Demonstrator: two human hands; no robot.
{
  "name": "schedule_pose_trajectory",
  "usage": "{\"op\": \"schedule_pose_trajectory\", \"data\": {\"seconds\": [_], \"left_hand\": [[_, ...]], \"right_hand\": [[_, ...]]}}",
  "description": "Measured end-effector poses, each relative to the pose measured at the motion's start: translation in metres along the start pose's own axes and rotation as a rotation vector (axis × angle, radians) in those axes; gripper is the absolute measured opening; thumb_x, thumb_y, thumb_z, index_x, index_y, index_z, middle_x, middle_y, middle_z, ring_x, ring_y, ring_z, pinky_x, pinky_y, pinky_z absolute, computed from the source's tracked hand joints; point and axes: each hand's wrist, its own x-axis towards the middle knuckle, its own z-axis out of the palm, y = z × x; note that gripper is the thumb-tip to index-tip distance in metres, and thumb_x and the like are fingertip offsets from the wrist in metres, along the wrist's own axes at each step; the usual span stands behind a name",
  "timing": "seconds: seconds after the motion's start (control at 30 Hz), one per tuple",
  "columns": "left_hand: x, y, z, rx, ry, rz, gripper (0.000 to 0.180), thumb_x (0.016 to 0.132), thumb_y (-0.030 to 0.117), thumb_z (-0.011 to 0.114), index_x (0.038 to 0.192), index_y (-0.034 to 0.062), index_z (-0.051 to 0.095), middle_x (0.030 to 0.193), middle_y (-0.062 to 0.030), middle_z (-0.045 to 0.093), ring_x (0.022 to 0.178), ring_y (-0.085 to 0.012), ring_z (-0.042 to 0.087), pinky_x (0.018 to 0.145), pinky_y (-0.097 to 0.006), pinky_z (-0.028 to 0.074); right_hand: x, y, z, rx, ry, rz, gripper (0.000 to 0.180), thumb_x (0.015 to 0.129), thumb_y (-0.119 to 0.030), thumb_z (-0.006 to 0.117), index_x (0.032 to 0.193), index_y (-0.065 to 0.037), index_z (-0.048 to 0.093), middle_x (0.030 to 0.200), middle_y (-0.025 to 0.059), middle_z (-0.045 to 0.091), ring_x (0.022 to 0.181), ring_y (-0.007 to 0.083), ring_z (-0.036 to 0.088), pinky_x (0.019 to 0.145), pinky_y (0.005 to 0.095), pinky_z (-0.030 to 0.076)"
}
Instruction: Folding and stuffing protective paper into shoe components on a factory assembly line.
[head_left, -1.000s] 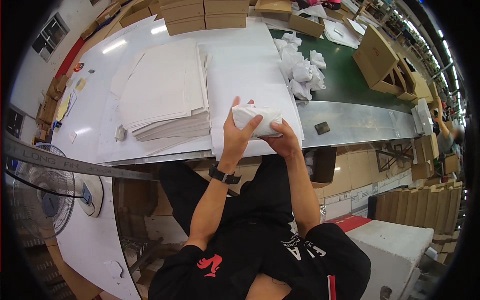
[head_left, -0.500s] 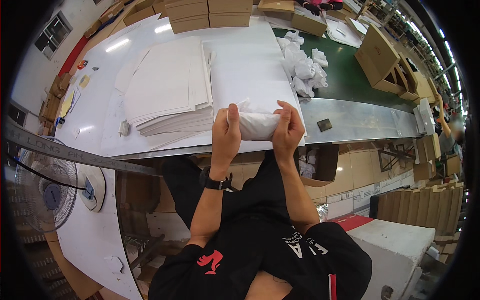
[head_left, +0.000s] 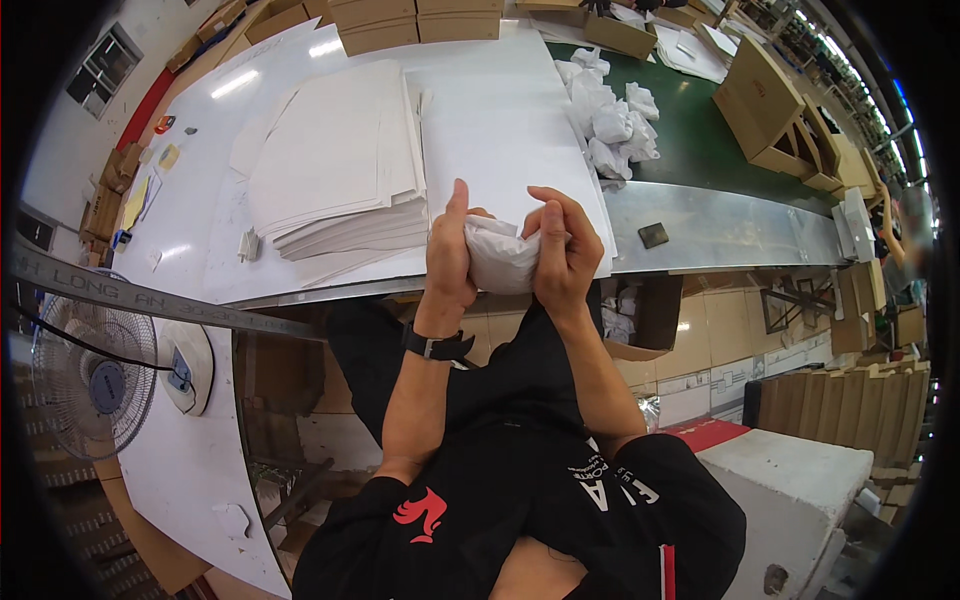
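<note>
- Both hands clamp one crumpled white paper wad (head_left: 500, 255) between them: left hand (head_left: 450, 255) curled on its left side, right hand (head_left: 563, 250) wrapped over its right, wad lifted just above the table edge.
- Half a second ago the paper was a longer roll; now squeezed tighter, hands closer, so the crumpling looks almost done.
- Just left, beyond the hands: stack of white sheets (head_left: 340, 170) on white table (head_left: 500, 100).
- Farther right: finished wads (head_left: 610, 115) on green conveyor belt (head_left: 720, 160).
- Far: cardboard boxes (head_left: 770, 110); fan (head_left: 90, 375) at left.
</note>
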Motion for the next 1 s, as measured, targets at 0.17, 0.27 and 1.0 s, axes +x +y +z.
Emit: {"op": "schedule_pose_trajectory", "data": {"seconds": [0.17,0.27,1.0], "left_hand": [[0.004,-0.017,-0.002,-0.31,-0.369,-0.302,0.062,0.104,0.056,0.046,0.064,0.0099,0.059,0.063,-0.001,0.058,0.055,-0.0114,0.055,0.05,-0.027,0.041],[0.016,-0.015,-0.008,-0.125,-0.336,-0.273,0.06,0.104,0.057,0.042,0.095,0.0029,0.068,0.081,-0.0046,0.067,0.071,-0.0137,0.065,0.067,-0.029,0.054],[0.023,-0.106,-0.033,0.016,-0.04,-0.056,0.076,0.1,0.066,0.043,0.144,0.0044,0.037,0.125,-0.0194,0.055,0.108,-0.0263,0.061,0.088,-0.041,0.054]], "right_hand": [[0.007,0.002,0.003,0.088,-0.177,-0.178,0.032,0.108,-0.018,0.045,0.118,0.005,0.064,0.112,0.0116,0.063,0.098,0.0157,0.058,0.087,0.0285,0.045],[-0.001,0.022,0.005,0.081,-0.272,-0.058,0.048,0.11,-0.034,0.034,0.137,0.002,0.051,0.12,0.0129,0.06,0.108,0.0197,0.057,0.095,0.0342,0.045],[-0.029,0.058,-0.047,-0.287,-0.453,0.24,0.064,0.079,-0.021,0.087,0.135,-0.004,0.059,0.11,0.009,0.063,0.085,0.0163,0.062,0.072,0.0288,0.056]]}}
